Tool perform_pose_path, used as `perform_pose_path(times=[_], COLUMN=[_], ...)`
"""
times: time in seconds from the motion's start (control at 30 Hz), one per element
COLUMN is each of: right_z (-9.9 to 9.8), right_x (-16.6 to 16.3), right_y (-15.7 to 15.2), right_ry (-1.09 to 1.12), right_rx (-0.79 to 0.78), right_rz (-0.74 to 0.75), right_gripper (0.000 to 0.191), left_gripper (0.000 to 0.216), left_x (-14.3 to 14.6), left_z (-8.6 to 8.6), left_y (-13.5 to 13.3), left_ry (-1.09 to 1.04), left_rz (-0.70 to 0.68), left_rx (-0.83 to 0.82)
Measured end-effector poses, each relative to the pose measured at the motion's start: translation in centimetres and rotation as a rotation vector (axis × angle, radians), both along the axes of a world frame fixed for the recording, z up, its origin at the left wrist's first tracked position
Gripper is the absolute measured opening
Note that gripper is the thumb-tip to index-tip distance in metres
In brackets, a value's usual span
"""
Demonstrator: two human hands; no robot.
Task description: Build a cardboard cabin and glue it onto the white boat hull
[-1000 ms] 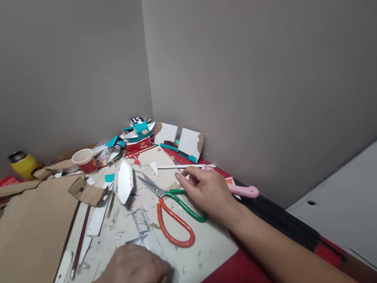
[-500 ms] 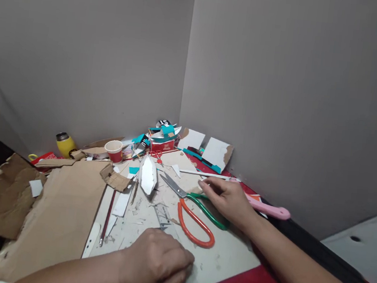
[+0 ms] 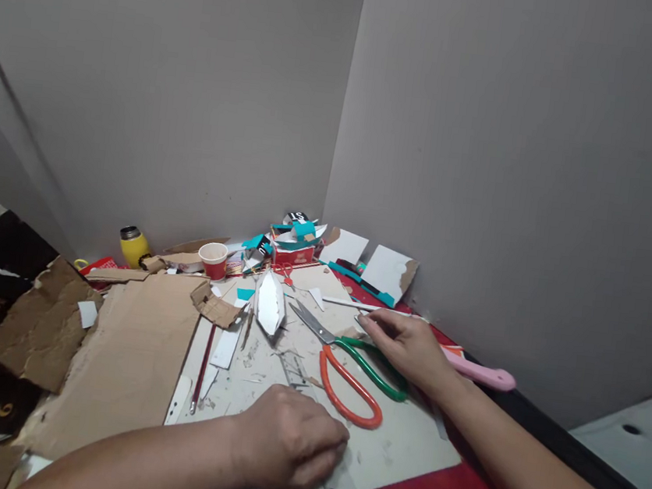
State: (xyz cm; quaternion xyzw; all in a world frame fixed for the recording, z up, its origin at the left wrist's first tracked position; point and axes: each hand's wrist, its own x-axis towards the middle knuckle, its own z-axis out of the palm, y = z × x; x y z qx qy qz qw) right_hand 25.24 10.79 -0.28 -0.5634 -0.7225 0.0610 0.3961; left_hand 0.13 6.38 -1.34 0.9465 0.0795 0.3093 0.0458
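My left hand lies palm down with curled fingers on a clear plastic ruler near the table's front edge, pressing it to the white work board. My right hand rests beside the green handle of a pair of scissors, its fingers on a small scrap of cardboard; whether it grips the scrap is unclear. The scissors lie flat, one handle green, one orange, blades toward the back left. A folded white paper shape stands just beyond the blades.
A large brown cardboard sheet covers the left side, with torn pieces beside it. A red paper cup, a yellow bottle, a red pencil, a pink-handled tool and a heap of coloured scraps sit toward the grey partition walls.
The view has swung left and back, showing more cardboard and a black bag at the left. Both hands have stayed where they were on the ruler and by the scissors.
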Motion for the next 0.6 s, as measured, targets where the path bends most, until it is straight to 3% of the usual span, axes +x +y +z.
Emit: perform_pose_path(times=[0.17,0.33,0.47,0.6], right_z=[0.4,0.8,1.3,1.6], right_x=[-0.2,-0.4,-0.6,-0.8], right_y=[-0.3,-0.5,-0.8,-1.2], right_ry=[0.002,0.027,0.048,0.063], right_rx=[-0.009,-0.035,-0.033,-0.043], right_rz=[0.010,0.001,0.027,0.054], right_gripper=[0.033,0.031,0.030,0.029], left_gripper=[0.019,0.015,0.018,0.019], left_x=[-0.7,-1.2,-1.7,-2.8], left_z=[2.4,6.3,7.9,8.8], left_y=[0.3,1.7,3.0,4.2], left_ry=[-0.107,-0.334,-0.466,-0.566], left_rz=[0.018,0.388,0.393,0.385], left_rx=[-0.162,-0.811,-1.220,-1.322])
